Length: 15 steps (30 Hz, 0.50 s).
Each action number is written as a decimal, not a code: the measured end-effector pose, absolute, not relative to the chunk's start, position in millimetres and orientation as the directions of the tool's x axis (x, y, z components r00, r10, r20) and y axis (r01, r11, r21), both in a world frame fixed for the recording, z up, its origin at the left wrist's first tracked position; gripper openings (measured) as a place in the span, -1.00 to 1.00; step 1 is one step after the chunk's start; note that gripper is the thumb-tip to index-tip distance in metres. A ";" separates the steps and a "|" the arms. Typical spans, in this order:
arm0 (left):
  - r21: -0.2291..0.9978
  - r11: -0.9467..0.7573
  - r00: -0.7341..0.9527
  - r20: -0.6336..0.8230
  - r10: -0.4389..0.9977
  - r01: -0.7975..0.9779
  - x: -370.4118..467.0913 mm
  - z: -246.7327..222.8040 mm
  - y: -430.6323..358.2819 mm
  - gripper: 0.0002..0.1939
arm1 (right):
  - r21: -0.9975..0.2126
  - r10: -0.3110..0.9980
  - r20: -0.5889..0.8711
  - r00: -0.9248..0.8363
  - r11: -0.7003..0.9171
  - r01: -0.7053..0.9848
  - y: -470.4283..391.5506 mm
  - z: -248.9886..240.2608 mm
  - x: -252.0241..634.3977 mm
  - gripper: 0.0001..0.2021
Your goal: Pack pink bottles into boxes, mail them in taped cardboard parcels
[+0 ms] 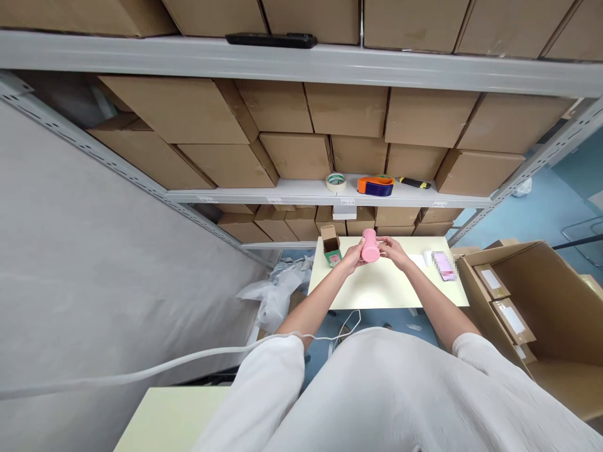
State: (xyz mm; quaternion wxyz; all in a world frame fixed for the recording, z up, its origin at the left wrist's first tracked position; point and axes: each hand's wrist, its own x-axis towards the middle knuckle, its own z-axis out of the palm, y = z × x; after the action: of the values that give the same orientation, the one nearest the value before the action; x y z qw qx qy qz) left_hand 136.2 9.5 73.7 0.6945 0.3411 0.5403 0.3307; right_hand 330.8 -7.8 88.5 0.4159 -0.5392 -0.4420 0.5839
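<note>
A pink cylindrical container (370, 252), narrower in the middle and wide at its near end, is held above the pale table (362, 292). My left hand (353, 257) grips it from the left, fingers closed around its side. From the other side my right hand (394, 250) presses its bent fingers on the container; some fingertips are hidden. To the left of my left hand stands a small green-and-brown carton (331, 247) with its top flap up. A phone (443, 266) with a blurred screen lies on the right part of the table, beside a small white item (428, 257).
Shelves packed with cardboard boxes (301, 156) rise behind the table. A tape roll (336, 182), an orange-and-blue strap-like roll (375, 185) and a yellow-black cutter (414, 182) lie on one shelf. A large open carton (556, 301) stands right; a white cable (188, 359) crosses at left.
</note>
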 end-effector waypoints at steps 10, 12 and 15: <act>0.993 0.117 0.266 -0.113 0.958 -0.002 131.8 61.7 0.0 -0.21 | -0.979 0.997 -0.035 -0.066 -0.021 0.203 -18.9 96.1 322.9 -0.37; 0.996 0.037 0.258 -0.058 0.964 0.084 133.0 60.4 -2.1 -0.25 | -0.966 0.998 0.037 -0.057 0.050 0.252 -22.1 103.0 319.4 -0.30; 0.980 -0.063 0.213 0.022 0.977 0.188 135.0 60.4 -4.7 -0.35 | -0.919 0.989 0.133 -0.066 0.148 0.366 -27.6 111.5 316.2 -0.33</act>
State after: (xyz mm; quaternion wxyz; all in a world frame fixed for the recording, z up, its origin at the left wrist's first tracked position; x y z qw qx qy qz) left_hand 135.0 -4.7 60.4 0.4882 0.6069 0.4798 0.4039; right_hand 316.2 -27.6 111.5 0.4214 -0.5381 -0.6296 0.3694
